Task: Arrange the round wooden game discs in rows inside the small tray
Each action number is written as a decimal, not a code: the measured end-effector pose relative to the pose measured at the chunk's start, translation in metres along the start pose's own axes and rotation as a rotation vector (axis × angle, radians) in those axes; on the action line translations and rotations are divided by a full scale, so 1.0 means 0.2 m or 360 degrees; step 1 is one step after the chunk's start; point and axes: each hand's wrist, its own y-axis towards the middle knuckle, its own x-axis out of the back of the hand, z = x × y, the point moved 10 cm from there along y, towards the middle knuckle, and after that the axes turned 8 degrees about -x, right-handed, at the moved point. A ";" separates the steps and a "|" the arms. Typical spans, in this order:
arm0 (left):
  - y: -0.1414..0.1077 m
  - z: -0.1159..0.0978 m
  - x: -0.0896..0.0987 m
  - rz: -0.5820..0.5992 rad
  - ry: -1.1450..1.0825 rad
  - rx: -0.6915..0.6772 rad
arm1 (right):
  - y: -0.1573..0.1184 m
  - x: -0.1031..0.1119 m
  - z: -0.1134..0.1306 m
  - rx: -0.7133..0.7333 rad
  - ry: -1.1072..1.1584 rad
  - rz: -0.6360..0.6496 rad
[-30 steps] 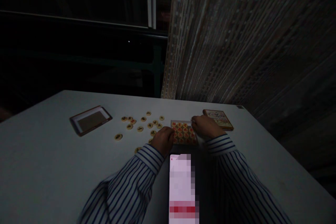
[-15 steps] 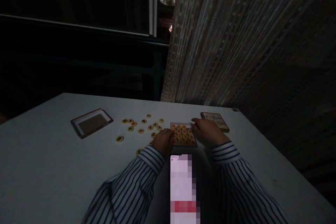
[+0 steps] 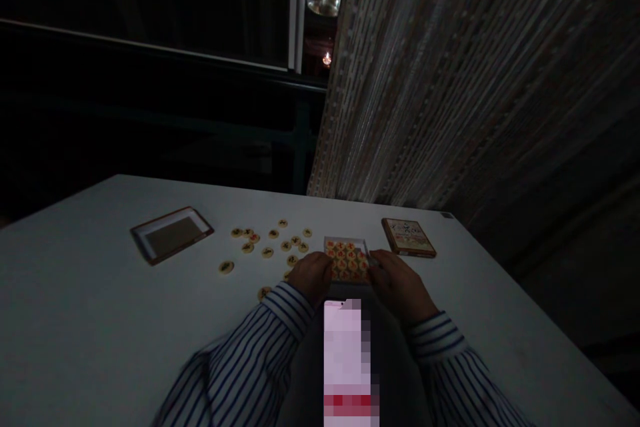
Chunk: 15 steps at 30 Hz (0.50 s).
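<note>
A shallow box (image 3: 357,244) holds rows of round Chinese chess pieces (image 3: 347,263) with red characters. My left hand (image 3: 311,275) is closed on the box's left edge, the fingertips curled at its side. At the opposite edge my right hand (image 3: 400,282) grips the box's right side, thumb and fingers close together. To the left, several loose Chinese chess pieces (image 3: 267,252), mostly with dark characters, lie scattered on the white table (image 3: 165,320). Some near my left wrist are partly covered by that hand and its sleeve.
A shallow box lid or tray (image 3: 205,215) lies open at the far left. A patterned closed box (image 3: 410,237) rests beyond my right hand. The lit phone (image 3: 345,347) is close below the box of pieces. A string curtain (image 3: 390,80) hangs behind the table.
My right hand has moved back toward me from the patterned closed box to the right edge of the box of pieces. My left hand stays at the left edge.
</note>
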 end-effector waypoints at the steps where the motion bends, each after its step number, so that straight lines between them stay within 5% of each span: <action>1: 0.00 0.00 0.00 -0.0005 0.0000 0.0003 | -0.01 0.00 -0.01 0.0006 0.0032 -0.0042; 15: -0.01 -0.02 -0.01 -0.0084 -0.0022 -0.0099 | -0.04 -0.10 0.00 0.0090 0.0114 0.0059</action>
